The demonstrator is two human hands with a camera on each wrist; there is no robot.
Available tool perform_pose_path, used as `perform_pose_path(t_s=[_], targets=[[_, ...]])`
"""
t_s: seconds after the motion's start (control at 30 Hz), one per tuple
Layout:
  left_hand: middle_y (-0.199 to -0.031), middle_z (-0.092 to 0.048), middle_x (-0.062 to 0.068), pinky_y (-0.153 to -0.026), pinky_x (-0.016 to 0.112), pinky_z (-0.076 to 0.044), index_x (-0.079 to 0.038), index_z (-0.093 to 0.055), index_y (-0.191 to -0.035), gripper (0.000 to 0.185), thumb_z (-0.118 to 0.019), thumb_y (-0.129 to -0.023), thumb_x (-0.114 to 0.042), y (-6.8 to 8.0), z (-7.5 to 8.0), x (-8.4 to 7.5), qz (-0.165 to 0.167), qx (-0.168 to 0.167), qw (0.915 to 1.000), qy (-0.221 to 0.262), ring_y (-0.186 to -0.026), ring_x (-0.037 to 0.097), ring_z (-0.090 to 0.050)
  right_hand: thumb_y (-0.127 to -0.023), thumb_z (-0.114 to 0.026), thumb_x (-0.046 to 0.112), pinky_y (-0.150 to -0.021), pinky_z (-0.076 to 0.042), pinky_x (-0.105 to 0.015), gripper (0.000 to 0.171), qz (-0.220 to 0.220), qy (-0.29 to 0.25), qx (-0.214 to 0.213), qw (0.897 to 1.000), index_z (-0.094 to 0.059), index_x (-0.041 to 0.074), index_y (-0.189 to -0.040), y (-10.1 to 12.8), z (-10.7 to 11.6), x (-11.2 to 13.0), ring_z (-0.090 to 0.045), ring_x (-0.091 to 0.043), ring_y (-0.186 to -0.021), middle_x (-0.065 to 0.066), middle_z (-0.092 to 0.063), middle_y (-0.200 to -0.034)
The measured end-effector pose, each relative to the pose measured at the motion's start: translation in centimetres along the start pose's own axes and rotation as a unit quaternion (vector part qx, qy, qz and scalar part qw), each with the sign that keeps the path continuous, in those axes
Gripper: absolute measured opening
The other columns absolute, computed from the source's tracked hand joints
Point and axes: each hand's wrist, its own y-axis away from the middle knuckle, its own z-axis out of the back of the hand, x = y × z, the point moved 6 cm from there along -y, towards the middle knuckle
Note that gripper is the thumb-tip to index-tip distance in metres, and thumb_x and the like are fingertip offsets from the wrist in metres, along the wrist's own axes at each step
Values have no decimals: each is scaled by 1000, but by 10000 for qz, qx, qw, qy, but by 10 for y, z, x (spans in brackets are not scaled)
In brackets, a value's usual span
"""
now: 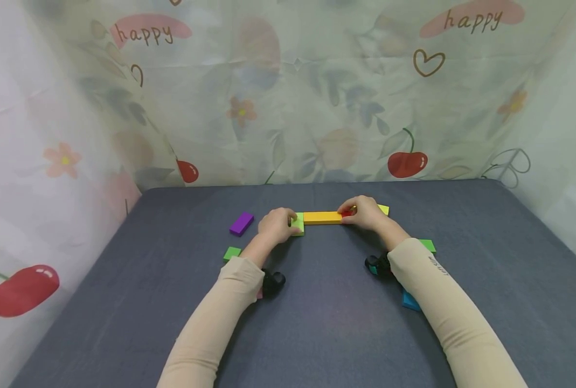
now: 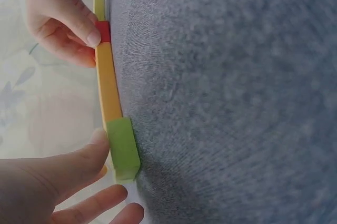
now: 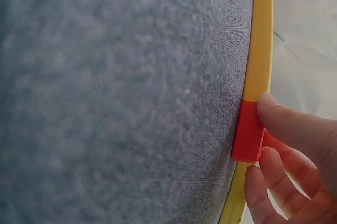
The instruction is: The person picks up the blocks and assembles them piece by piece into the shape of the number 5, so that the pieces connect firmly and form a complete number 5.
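Note:
A row of flat blocks lies on the dark grey cloth at the far side. From left to right come a light green block [image 1: 299, 224], a long orange block [image 1: 323, 218], a red block [image 3: 247, 130] and a yellow block [image 1: 383, 209]. My left hand [image 1: 276, 225] holds the light green block [image 2: 123, 145] at the row's left end, thumb and fingers about it. With thumb and fingers, my right hand [image 1: 364, 213] pinches the red block, which touches the orange block's right end. Part of the yellow block is hidden behind the right hand in the head view.
A purple block [image 1: 241, 223] and a green block [image 1: 231, 253] lie at left. Beneath the left sleeve a pink block [image 1: 259, 294] peeks out. Another green block [image 1: 427, 245] and a blue block [image 1: 411, 300] sit beside the right sleeve. A printed curtain [image 1: 288, 97] hangs behind.

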Motion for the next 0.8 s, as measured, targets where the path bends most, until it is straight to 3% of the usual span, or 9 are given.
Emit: perform_pose_path(t_s=[0.37,0.6,0.8], targets=[[-122,-63,7,-79,37,-51,-17,-62,-122,37,-66,-87,-29,6,22,9,-150,-247,9991,316,-106,23,-61,-83,-70,14,-84,-47,-39,28,-29,-28,25,10000,-68,4,-110,-1,-1,-2,-55,-27,-94,-17,-67,-110],[-125,-61,9,-89,43,-48,-15,-60,-123,39,-65,-87,-29,9,41,31,-68,-263,9989,387,-112,27,-58,-84,-69,14,-86,-47,-39,28,-83,-68,43,9999,-68,4,-110,-1,-1,-3,-54,-28,-94,-17,-66,-111],[-126,-59,16,-94,47,-44,-10,-59,-125,42,-66,-87,-28,11,54,57,-208,-179,9983,518,-114,33,-55,-84,-69,14,-87,-47,-40,29,-131,-86,42,9999,-68,5,-111,-2,-2,-4,-54,-28,-96,-16,-66,-112]])
